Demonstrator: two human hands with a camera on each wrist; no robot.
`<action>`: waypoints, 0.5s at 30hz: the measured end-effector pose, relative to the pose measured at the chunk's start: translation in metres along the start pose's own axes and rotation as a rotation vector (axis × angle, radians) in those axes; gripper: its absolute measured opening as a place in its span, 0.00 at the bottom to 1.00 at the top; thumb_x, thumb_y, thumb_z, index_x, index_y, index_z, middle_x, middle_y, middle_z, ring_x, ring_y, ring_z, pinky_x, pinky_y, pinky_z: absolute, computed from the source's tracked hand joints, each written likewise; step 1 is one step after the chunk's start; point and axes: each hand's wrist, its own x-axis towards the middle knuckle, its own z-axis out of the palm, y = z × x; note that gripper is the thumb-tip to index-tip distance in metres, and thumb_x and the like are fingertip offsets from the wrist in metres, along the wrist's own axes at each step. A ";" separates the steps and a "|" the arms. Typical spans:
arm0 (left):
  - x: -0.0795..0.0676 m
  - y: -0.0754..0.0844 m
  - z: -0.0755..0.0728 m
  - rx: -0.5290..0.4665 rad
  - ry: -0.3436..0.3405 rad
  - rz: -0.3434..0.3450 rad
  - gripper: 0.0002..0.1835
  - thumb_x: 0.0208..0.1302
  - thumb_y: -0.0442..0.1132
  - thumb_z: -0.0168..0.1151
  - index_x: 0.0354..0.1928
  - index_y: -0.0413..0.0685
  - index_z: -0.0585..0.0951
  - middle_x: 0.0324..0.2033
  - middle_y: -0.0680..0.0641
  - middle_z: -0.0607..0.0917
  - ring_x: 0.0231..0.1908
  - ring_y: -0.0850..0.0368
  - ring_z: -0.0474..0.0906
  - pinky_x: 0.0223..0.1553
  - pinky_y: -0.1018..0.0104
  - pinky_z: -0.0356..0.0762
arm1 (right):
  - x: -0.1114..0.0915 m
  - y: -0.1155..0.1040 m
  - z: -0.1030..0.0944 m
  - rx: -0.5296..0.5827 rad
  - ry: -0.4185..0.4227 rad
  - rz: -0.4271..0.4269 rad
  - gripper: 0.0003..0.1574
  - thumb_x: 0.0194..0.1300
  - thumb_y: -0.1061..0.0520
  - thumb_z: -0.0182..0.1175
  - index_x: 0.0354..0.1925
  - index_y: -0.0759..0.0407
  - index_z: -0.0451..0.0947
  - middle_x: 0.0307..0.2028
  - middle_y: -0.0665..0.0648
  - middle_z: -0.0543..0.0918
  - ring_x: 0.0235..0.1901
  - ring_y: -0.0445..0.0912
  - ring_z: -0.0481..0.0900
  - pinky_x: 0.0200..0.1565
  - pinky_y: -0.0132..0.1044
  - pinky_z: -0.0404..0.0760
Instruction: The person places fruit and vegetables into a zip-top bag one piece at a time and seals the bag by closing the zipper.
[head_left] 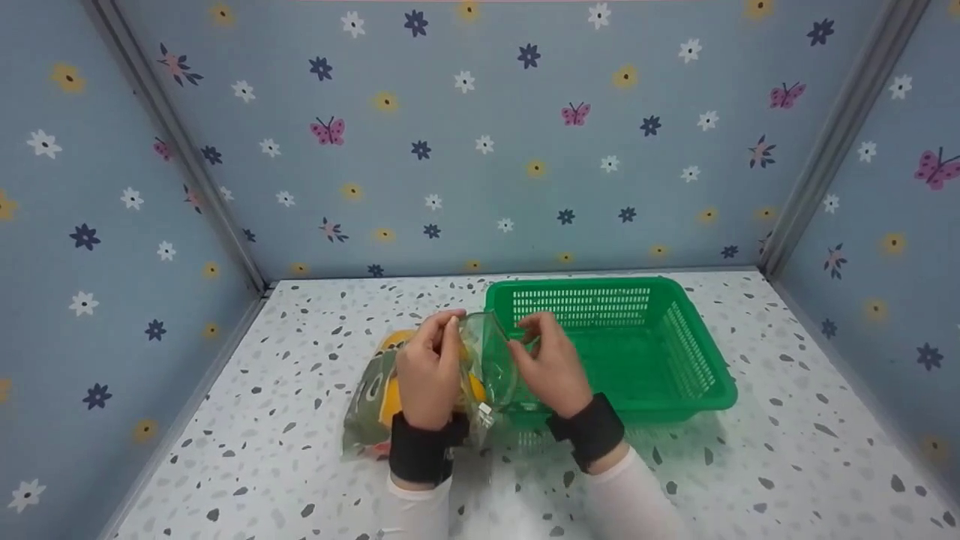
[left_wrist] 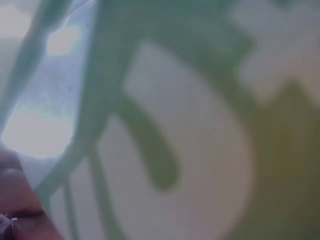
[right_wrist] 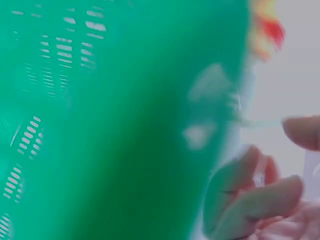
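Observation:
A clear plastic bag [head_left: 367, 409] with green and white print stands at the left of the basket, with yellow-orange things showing inside. My left hand [head_left: 429, 375] pinches the bag's upper edge between thumb and fingers. The print on the bag [left_wrist: 210, 130] fills most of the left wrist view, blurred. My right hand [head_left: 556, 367] is at the right side of the bag's mouth, its thumb at the film's edge. In the right wrist view, the right thumb [right_wrist: 302, 132] stands apart from the bent fingers.
A green plastic basket [head_left: 720, 379] with slotted walls sits right of the bag, partly behind my right hand. Beneath everything is a white speckled tabletop [head_left: 255, 420]. Blue flowered panels [head_left: 510, 180] enclose it at the back and both sides.

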 end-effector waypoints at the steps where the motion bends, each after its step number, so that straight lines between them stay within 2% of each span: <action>1: 0.000 0.000 0.000 -0.003 0.002 0.001 0.09 0.75 0.32 0.58 0.46 0.38 0.87 0.16 0.54 0.64 0.16 0.70 0.54 0.20 0.73 0.54 | 0.001 0.002 -0.004 -0.004 -0.030 0.059 0.12 0.74 0.59 0.61 0.52 0.62 0.75 0.42 0.63 0.80 0.34 0.52 0.78 0.38 0.41 0.76; 4: 0.000 -0.001 -0.001 -0.002 0.009 0.004 0.09 0.75 0.32 0.58 0.46 0.38 0.87 0.15 0.54 0.64 0.16 0.70 0.54 0.20 0.72 0.53 | 0.001 0.007 -0.011 -0.077 -0.171 0.208 0.13 0.75 0.52 0.60 0.49 0.60 0.82 0.40 0.57 0.84 0.32 0.46 0.78 0.36 0.41 0.77; 6: 0.000 -0.001 -0.001 -0.001 0.008 0.000 0.09 0.75 0.32 0.58 0.46 0.38 0.87 0.15 0.54 0.64 0.16 0.70 0.54 0.20 0.72 0.53 | 0.001 0.009 -0.010 -0.151 -0.294 0.266 0.17 0.75 0.47 0.61 0.37 0.58 0.84 0.29 0.52 0.82 0.25 0.42 0.74 0.30 0.39 0.73; 9: 0.000 0.000 -0.001 -0.003 0.004 -0.015 0.09 0.75 0.32 0.58 0.46 0.39 0.87 0.16 0.55 0.64 0.16 0.70 0.54 0.20 0.72 0.54 | -0.001 0.012 -0.006 -0.203 -0.418 0.283 0.24 0.73 0.45 0.63 0.20 0.53 0.76 0.16 0.46 0.70 0.17 0.41 0.65 0.23 0.35 0.63; 11: 0.000 0.001 -0.002 -0.008 0.004 -0.023 0.09 0.75 0.32 0.58 0.46 0.39 0.87 0.16 0.55 0.64 0.15 0.70 0.54 0.20 0.72 0.54 | -0.001 0.012 -0.004 -0.195 -0.449 0.275 0.28 0.73 0.47 0.62 0.17 0.50 0.67 0.14 0.46 0.63 0.15 0.41 0.60 0.21 0.35 0.59; 15: 0.002 0.001 -0.002 -0.014 0.016 -0.017 0.09 0.75 0.32 0.58 0.46 0.38 0.87 0.16 0.54 0.65 0.15 0.70 0.54 0.19 0.72 0.53 | 0.000 0.009 -0.006 -0.146 -0.429 0.241 0.26 0.76 0.53 0.57 0.19 0.49 0.62 0.16 0.47 0.61 0.18 0.43 0.60 0.25 0.36 0.60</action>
